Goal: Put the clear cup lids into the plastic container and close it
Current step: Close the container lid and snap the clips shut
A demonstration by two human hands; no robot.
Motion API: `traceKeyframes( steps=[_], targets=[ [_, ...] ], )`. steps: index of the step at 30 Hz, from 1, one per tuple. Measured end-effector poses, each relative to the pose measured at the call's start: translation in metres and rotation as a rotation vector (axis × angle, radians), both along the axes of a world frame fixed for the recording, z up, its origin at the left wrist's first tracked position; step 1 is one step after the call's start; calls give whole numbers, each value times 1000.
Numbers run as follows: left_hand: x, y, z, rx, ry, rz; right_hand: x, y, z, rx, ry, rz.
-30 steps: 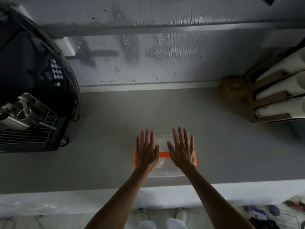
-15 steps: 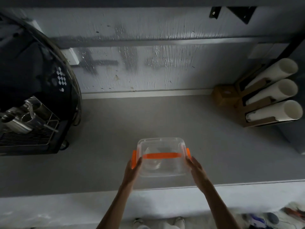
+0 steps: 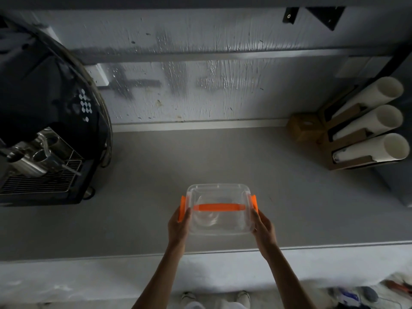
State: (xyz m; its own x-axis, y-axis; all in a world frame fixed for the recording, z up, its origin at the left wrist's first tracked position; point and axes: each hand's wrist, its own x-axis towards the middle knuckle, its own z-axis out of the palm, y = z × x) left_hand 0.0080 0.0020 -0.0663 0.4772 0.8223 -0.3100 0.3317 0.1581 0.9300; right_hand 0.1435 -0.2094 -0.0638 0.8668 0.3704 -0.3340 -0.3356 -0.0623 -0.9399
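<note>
Two bare hands, left hand (image 3: 178,227) and right hand (image 3: 263,228), clasp the sides of a clear, round-cornered plastic container (image 3: 219,208) on a smooth grey counter (image 3: 133,219), fingers pressing its orange clips (image 3: 182,207); faint curved shapes inside may be cup lids (image 3: 208,216).

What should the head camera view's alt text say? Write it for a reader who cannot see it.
Two bare hands, left hand and right hand, grip the sides of a clear plastic container with orange clips on a grey counter. A coffee machine stands at left, white cup stacks at right.
</note>
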Motion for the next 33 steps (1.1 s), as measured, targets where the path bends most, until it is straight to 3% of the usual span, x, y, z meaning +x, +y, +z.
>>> traceKeyframes(
  steps=[7,10,18,21,25,27,28,33],
  targets=[
    [0,-2,5,40,-54,-28,9,-4,-4,-123,-113,58],
    [0,1,5,158,4,-89,11,-2,6,-96,-46,164],
    [8,-14,7,471,105,-62,7,-5,-1,-184,-159,152],
    [12,-18,9,547,161,-38,8,-7,-11,-332,-256,94],
    [12,-15,10,511,180,-116,15,-5,-7,-284,-143,210],
    [9,-12,10,436,188,-181,17,-3,-4,-152,113,207],
    [7,-9,9,406,180,-212,19,0,-1,-27,297,99],
    [13,6,4,172,162,-239,26,-6,-8,58,347,-19]
  ],
)
